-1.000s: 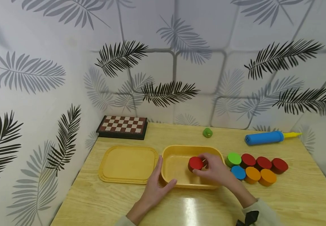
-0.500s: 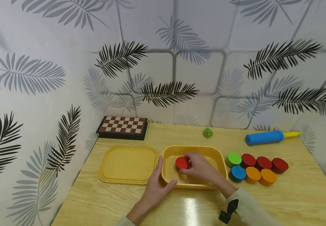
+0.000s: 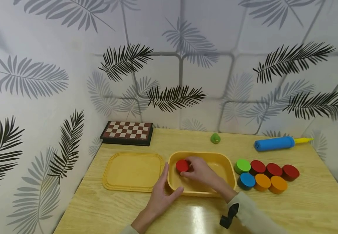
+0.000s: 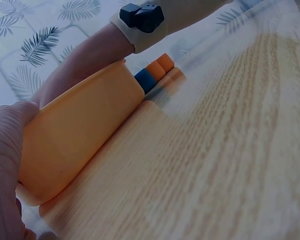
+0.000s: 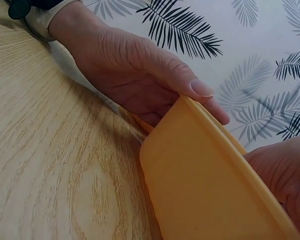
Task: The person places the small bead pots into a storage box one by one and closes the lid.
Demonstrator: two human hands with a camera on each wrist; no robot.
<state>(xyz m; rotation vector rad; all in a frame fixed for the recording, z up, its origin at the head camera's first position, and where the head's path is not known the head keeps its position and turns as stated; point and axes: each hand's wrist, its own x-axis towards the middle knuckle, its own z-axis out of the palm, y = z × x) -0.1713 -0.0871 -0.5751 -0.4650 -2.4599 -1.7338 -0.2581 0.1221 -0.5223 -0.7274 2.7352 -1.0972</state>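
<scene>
My right hand (image 3: 201, 171) pinches a red round block (image 3: 182, 165) inside the yellow plastic bin (image 3: 219, 161), near the bin's left end. Most of the block's top shows; its right side is covered by the fingers. In the left wrist view the bin (image 4: 85, 132) hides the right hand's fingers. My left hand (image 3: 161, 192) lies against the bin's near left corner, its fingers straight along the left wall. The right wrist view has the left hand's thumb (image 5: 190, 82) at the rim of that corner.
Right of the bin stand round blocks: green (image 3: 242, 166), blue (image 3: 246, 181), two orange (image 3: 262, 182) and three dark red (image 3: 273, 170). A flat yellow lid (image 3: 132, 171) lies left. Behind are a checkered board (image 3: 127, 130), a small green object (image 3: 215, 138) and a blue pump (image 3: 274, 143).
The right hand has moved left inside the bin, carrying the red block from near the middle to the left end. My left hand has stayed at its corner.
</scene>
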